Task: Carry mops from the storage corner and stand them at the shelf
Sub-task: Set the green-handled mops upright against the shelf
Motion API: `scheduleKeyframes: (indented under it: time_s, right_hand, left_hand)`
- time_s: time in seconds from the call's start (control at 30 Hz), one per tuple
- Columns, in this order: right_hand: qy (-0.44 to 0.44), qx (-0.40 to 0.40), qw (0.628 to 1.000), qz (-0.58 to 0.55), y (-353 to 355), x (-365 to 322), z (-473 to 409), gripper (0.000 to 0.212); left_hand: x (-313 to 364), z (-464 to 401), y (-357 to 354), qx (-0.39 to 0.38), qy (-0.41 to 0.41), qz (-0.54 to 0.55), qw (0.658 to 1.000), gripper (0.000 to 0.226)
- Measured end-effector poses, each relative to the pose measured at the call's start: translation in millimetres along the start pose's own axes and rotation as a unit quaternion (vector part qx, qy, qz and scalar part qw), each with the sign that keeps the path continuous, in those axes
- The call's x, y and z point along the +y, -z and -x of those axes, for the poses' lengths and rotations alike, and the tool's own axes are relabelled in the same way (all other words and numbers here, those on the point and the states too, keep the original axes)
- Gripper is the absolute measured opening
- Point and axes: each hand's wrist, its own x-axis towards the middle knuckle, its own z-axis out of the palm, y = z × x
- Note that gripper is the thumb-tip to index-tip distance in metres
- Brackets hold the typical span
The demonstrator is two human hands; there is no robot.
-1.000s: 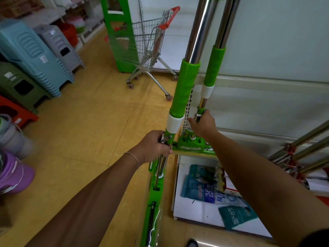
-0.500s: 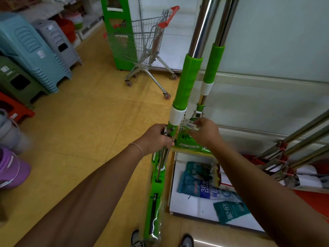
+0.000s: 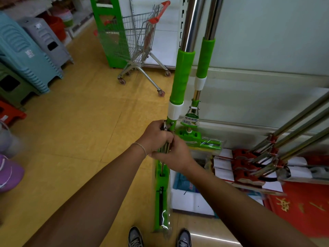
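A green mop [image 3: 181,75] with a steel pole stands upright in front of me, its wrapped green head [image 3: 161,202] hanging down to my shoes. My left hand [image 3: 154,136] grips the metal rods just under its white collar. My right hand [image 3: 175,155] holds the same rods right below the left. A second green mop [image 3: 204,57] stands alone on the low white shelf [image 3: 249,97], its head [image 3: 199,139] resting on the shelf's ledge, pole leaning on the back panel.
Several red-headed mops [image 3: 252,157] lean in from the right over white boxes. A shopping cart [image 3: 142,40] stands ahead by a green shelf post. Stacked plastic stools [image 3: 26,56] line the left side. Packets lie on the shelf's bottom board [image 3: 194,202]. Yellow floor stretches to the left.
My right hand let go of the second mop, which now stands on its own, and came back to hold the first mop under my left hand. My view tilted down.
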Motion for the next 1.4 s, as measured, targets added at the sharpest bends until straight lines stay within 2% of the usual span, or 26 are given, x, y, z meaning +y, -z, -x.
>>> scheduleKeyframes:
  time_s: [0.07, 0.37, 0.57, 0.7, 0.83, 1.0, 1.1, 1.2, 1.3, 1.4]
  right_hand:
    - [-0.014, 0.011, 1.0, 0.012, -4, 4, 0, 0.06]
    - [-0.037, 0.036, 0.996, 0.067, 5, 9, -5, 0.031]
    - [-0.089, 0.032, 0.995, 0.015, 12, 6, -2, 0.053]
    - [-0.099, 0.015, 0.995, -0.009, 15, 8, -6, 0.051]
    - [-0.106, 0.011, 0.994, -0.024, 16, 11, -7, 0.052]
    - [-0.111, 0.007, 0.993, -0.047, 21, 14, -9, 0.046]
    - [-0.109, -0.018, 0.992, -0.053, 30, 14, -12, 0.039]
    - [-0.11, -0.05, 0.989, -0.084, 41, 13, -14, 0.045]
    - [-0.106, -0.091, 0.987, -0.083, 54, 15, -21, 0.053]
    - [-0.1, -0.13, 0.985, -0.061, 66, 13, -28, 0.045]
  left_hand:
    - [1, -2, -3, 0.018, 0.006, 0.004, 1.0, 0.013]
    - [4, -10, -9, 0.041, 0.008, -0.019, 0.999, 0.012]
    - [6, -11, 0, -0.003, -0.068, -0.062, 0.996, 0.034]
    - [25, -11, 13, -0.04, -0.098, -0.005, 0.994, 0.044]
    - [48, -13, 18, -0.052, -0.104, 0.066, 0.991, 0.026]
    - [56, -15, 17, -0.122, -0.089, 0.124, 0.981, 0.034]
    - [55, -16, 17, -0.148, -0.089, 0.102, 0.98, 0.034]
    - [54, -18, 16, -0.147, -0.089, 0.085, 0.981, 0.031]
    - [52, -21, 12, -0.125, -0.097, 0.053, 0.986, 0.026]
    - [49, -26, 7, -0.084, -0.107, 0.009, 0.991, 0.021]
